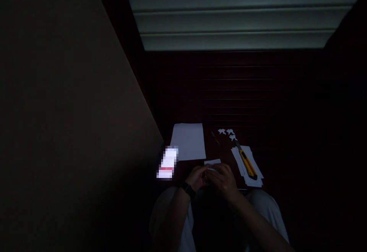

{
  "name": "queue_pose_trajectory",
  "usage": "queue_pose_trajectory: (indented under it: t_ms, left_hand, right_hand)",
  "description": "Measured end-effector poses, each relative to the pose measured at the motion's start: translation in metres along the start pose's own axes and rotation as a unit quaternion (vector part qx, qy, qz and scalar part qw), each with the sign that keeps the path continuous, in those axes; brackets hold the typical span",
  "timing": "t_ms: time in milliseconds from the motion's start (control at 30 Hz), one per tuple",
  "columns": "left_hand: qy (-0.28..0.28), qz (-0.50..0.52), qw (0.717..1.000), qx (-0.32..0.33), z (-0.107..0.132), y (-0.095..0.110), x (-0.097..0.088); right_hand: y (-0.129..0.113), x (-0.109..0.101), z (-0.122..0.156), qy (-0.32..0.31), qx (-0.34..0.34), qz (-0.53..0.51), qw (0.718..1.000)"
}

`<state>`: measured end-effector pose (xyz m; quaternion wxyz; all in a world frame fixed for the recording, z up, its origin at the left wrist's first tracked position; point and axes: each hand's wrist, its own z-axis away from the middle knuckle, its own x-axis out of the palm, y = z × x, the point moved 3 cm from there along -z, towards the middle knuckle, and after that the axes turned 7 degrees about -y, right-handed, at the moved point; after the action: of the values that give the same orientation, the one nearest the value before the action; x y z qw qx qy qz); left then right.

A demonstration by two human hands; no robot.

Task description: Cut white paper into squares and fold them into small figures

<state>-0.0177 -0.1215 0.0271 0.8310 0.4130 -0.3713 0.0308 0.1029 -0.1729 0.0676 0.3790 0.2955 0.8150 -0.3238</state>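
Observation:
The scene is very dark. My left hand (197, 177), with a dark watch on its wrist, and my right hand (225, 179) meet over the near edge of a dark table (219, 152). Both have their fingers curled round a small white piece of paper (212, 169) held between them. A narrow white paper strip (212, 162) lies just beyond the fingers. A yellow utility knife (247, 163) rests on a stack of white paper to the right of my right hand.
A white sheet (188, 140) lies at the far left of the table, beside a lit phone screen (168, 163). Several small folded white paper shapes (228, 133) sit at the back, next to a dark pen (215, 138). A tall panel stands at the left.

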Motion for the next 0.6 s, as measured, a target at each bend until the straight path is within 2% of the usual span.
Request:
queue_pose_trajectory:
  t_ms: [100,200,267,333,400,500,600]
  left_hand:
    - [0.007,-0.024,1.000,0.013,-0.001,0.000,-0.004]
    - [0.014,-0.074,0.997,0.027,-0.003,-0.002,-0.010]
    - [0.006,-0.121,0.992,0.032,-0.004,-0.006,-0.013]
    - [-0.007,-0.166,0.985,0.038,-0.005,-0.011,-0.014]
    - [-0.020,-0.191,0.980,0.046,-0.005,-0.015,-0.013]
    - [-0.025,-0.201,0.978,0.050,-0.005,-0.020,-0.013]
    - [-0.019,-0.208,0.977,0.050,-0.004,-0.022,-0.015]
  right_hand:
    - [0.012,-0.008,0.005,0.025,0.045,-0.014,0.999]
    - [0.035,-0.016,0.013,0.077,0.166,-0.086,0.979]
    - [0.050,-0.016,0.021,0.094,0.278,-0.194,0.936]
    - [0.058,-0.010,0.027,0.086,0.350,-0.282,0.889]
    - [0.059,-0.003,0.029,0.055,0.366,-0.331,0.868]
    - [0.056,0.011,0.028,-0.005,0.348,-0.397,0.849]
    - [0.056,0.021,0.028,-0.030,0.334,-0.440,0.833]
